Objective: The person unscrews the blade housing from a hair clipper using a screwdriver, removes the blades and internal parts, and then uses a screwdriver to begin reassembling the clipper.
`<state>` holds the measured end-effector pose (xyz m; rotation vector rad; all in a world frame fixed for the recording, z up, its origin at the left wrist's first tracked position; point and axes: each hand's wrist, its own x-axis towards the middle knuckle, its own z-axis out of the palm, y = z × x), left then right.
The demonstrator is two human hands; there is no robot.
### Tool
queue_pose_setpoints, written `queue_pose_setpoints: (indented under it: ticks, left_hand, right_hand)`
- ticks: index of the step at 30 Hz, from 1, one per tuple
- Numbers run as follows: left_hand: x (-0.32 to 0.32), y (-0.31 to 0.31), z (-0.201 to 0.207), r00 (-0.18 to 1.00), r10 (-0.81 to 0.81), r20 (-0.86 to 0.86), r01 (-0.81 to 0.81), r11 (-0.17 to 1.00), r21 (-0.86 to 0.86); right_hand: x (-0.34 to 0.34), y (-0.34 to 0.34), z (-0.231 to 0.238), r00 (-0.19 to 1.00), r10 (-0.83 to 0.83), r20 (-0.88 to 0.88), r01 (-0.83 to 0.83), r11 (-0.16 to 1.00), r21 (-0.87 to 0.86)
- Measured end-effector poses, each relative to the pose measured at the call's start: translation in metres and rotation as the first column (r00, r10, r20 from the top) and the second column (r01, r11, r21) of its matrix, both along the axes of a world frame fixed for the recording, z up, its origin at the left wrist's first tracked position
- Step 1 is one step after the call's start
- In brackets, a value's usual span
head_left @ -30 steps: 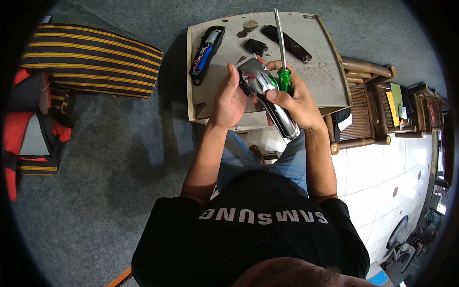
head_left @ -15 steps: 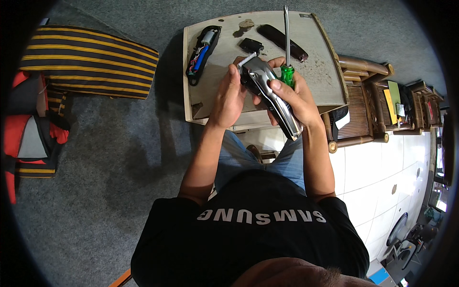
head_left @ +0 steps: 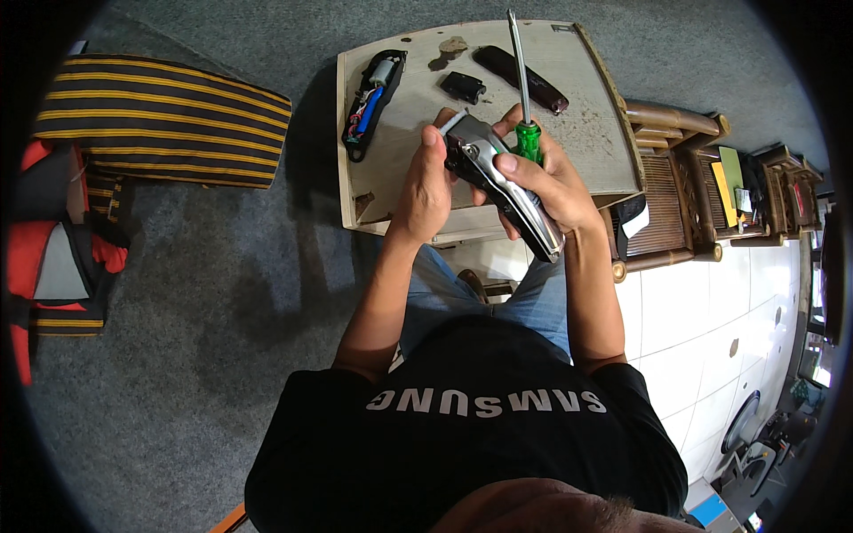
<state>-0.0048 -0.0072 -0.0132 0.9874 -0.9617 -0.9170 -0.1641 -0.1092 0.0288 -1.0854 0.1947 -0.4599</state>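
Observation:
A silver-and-black hair clipper [head_left: 484, 145] is held above the near part of a small table, its blade end up and to the left. My left hand [head_left: 425, 191] is closed round the blade end, thumb beside the blade, its other fingers partly hidden behind. My right hand [head_left: 564, 191] grips the clipper body with the thumb on top. The same hand also holds a screwdriver [head_left: 528, 138] with a green handle between its fingers, the metal shaft pointing away from me. How the fingers close beneath the clipper is hidden.
On the pale, stained table [head_left: 586, 151] lie an opened clipper housing [head_left: 375, 93] with motor, wires and blue battery, a small black part [head_left: 463, 86] and a dark brown cover [head_left: 520, 78]. A striped cushioned seat [head_left: 169, 120] stands left, bamboo chairs [head_left: 662, 200] right.
Both hands keep their hold on the clipper, which has turned slightly. The screwdriver's tip leans a little further left. The whole view has shifted slightly.

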Motion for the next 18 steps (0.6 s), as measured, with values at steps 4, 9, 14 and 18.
queue_pose_setpoints:
  ticks: [4, 9, 14, 18]
  left_hand:
    - [-0.003, -0.003, 0.008, 0.996, 0.031, -0.084, -0.031, 0.999, 0.007]
    - [-0.001, -0.001, 0.016, 0.991, -0.040, -0.127, 0.037, 0.999, -0.029]
    - [0.002, 0.001, 0.012, 0.986, -0.041, -0.164, 0.033, 0.998, -0.049]
    - [0.004, 0.001, 0.009, 0.983, -0.071, -0.168, 0.058, 0.995, -0.080]
  right_hand:
    - [0.003, 0.004, 0.000, 0.997, -0.076, -0.029, 0.075, 0.997, -0.037]
    - [0.003, 0.008, 0.004, 0.994, -0.105, -0.040, 0.102, 0.993, -0.060]
    - [0.005, 0.009, 0.005, 0.992, -0.119, -0.041, 0.115, 0.990, -0.080]
    - [0.004, 0.006, -0.001, 0.992, -0.110, -0.053, 0.106, 0.992, -0.070]
